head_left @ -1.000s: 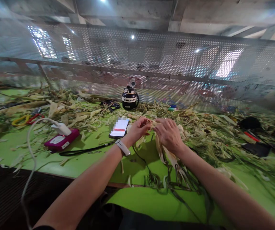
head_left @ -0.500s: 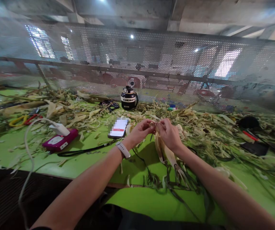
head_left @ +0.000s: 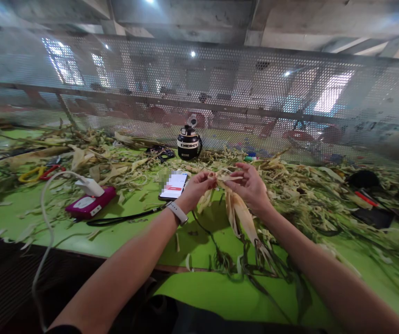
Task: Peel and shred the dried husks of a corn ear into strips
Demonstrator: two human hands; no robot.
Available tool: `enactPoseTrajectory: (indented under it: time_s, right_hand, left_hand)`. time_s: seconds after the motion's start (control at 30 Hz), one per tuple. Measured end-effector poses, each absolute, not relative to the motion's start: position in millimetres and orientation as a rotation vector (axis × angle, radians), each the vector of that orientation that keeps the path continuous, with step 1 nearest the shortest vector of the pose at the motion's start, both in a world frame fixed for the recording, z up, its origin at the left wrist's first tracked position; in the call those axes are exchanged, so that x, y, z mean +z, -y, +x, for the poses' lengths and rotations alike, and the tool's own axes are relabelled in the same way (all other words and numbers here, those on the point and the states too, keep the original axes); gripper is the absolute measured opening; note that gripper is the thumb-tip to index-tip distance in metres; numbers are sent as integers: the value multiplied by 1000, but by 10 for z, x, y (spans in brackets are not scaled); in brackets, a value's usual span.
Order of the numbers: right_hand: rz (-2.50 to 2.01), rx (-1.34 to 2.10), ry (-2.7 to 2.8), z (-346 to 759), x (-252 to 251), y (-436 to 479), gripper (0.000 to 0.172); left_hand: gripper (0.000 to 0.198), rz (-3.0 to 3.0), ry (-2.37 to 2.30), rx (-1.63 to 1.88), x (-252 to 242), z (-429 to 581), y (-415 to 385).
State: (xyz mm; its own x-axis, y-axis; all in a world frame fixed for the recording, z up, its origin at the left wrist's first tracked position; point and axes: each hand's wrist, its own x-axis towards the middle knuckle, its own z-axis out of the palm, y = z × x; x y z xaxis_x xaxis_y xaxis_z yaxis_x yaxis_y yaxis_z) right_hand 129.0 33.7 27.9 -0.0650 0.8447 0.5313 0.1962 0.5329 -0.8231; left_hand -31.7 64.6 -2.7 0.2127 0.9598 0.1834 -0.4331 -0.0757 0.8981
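Note:
My left hand [head_left: 198,189], with a pale watch strap at the wrist, pinches a small rolled piece of corn husk [head_left: 212,178]. A pale husk strip [head_left: 230,178] runs from it to the right, into my right hand [head_left: 251,188]. The thumb and fingers of my right hand are around this strip, the index finger raised. Below the hands, long dry corn husks [head_left: 243,215] lie on the green table [head_left: 133,239], their dark, stringy ends toward me. Exactly how the roll is wound is too small to tell.
A phone [head_left: 173,185] lies left of my hands, near a purple power bank [head_left: 91,204] with a white plug and cable. Behind stands a black bottle [head_left: 189,144]. Yellow-handled scissors [head_left: 30,174] lie left. Husk scraps [head_left: 300,199] cover the right side; a perforated screen [head_left: 220,93] stands behind.
My right hand has moved right, away from my left, and its fingers have spread somewhat. The husk strip now shows between the hands. Part of another person's hand appears at the left edge.

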Motion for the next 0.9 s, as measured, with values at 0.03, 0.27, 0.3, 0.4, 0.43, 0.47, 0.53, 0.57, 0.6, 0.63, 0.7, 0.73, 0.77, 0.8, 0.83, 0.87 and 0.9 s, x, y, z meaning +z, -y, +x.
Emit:
enactPoseTrajectory:
  time_s: [0.03,0.27,0.3,0.4,0.43,0.47,0.53,0.57,0.6,0.63,0.7,0.73,0.77,0.8,0.83,0.87,0.9]
  right_hand:
    - [-861,695,1592,1277,276,-319,54]
    - [-786,433,1763,1272,247,-272,15]
    - [-804,395,1774,1275,250,-273,15]
    - [-818,457,1754,1269,253,-281,18]
    - [-809,548,1739,1261,249,-287,20]
    - [-801,656,1718,1252,244,-293,23]
    - [-808,853,1651,1232,236,-304,29]
    - [-825,916,1605,1224,236,-307,32]
    - [-846,952,1559,1217,240,-308,33]
    - [-865,968,1517,1211,246,-307,34]
    - [-894,973,1467,1203,263,-297,33]
    - [-904,968,1465,1200,272,-290,33]
    - [-913,960,1477,1198,278,-282,32]
    - [-925,949,1493,1196,282,-276,30]
    - [-939,938,1508,1195,283,-271,29]
    - [-953,928,1518,1195,281,-267,28]
    - [-965,920,1519,1196,279,-266,27]
  left_hand:
    - [32,1073,-627,1285,-19,-319,-638]
    - [31,1088,-576,1209,6,-294,-551]
    - [32,1102,-571,1199,5,-291,-545]
    - [35,1126,-551,1175,-4,-285,-545]
    - [36,1130,-538,1168,-8,-284,-548]
    - [37,1136,-522,1161,-14,-283,-552]
    - [37,1149,-500,1144,-24,-280,-556]
    - [36,1151,-501,1140,-27,-277,-556]
    - [36,1150,-510,1140,-29,-273,-554]
    - [36,1149,-525,1146,-29,-269,-551]
    - [38,1149,-561,1174,-27,-262,-548]
    - [39,1151,-576,1192,-26,-259,-548]
    - [40,1156,-588,1206,-26,-256,-551]
    - [41,1162,-600,1220,-27,-253,-554]
    - [42,1168,-612,1235,-29,-251,-558]
    - [43,1176,-623,1247,-32,-248,-562]
    - [44,1187,-632,1257,-35,-245,-564]
